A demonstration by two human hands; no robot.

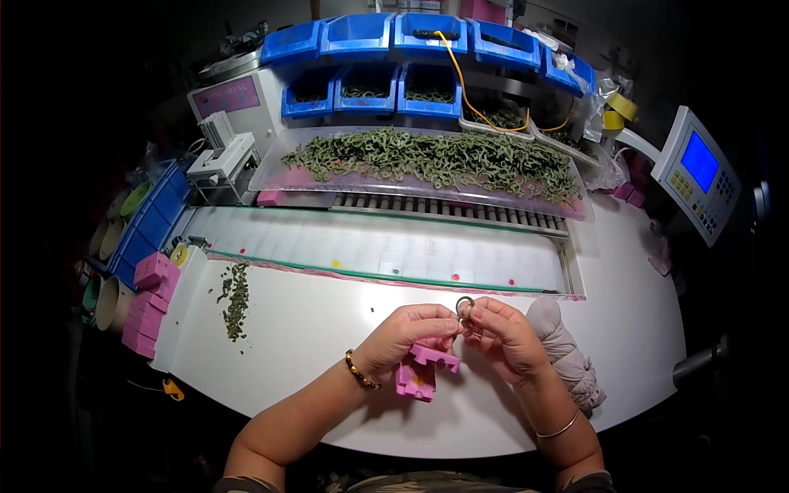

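Over the near middle of the white table, my left hand [415, 330] and my right hand [508, 337] meet fingertip to fingertip. Between the fingers of my right hand is a small dark green curled strip [465, 301], bent into a loop. My left thumb and forefinger are pinched together right beside it; what lies between them is too small to tell. Under my left palm is a notched pink block [417, 380] with a yellow spot; I cannot tell if the hand touches it. A greyish cloth bundle [563, 349] lies beside my right wrist.
A clear tray [271, 177] heaped with green curled strips [427, 160] spans the back, below blue bins [356, 34]. In front runs a glass-edged white conveyor [386, 246]. Green bits [237, 302] lie left, near stacked pink blocks [150, 306]. A control panel [699, 172] stands right.
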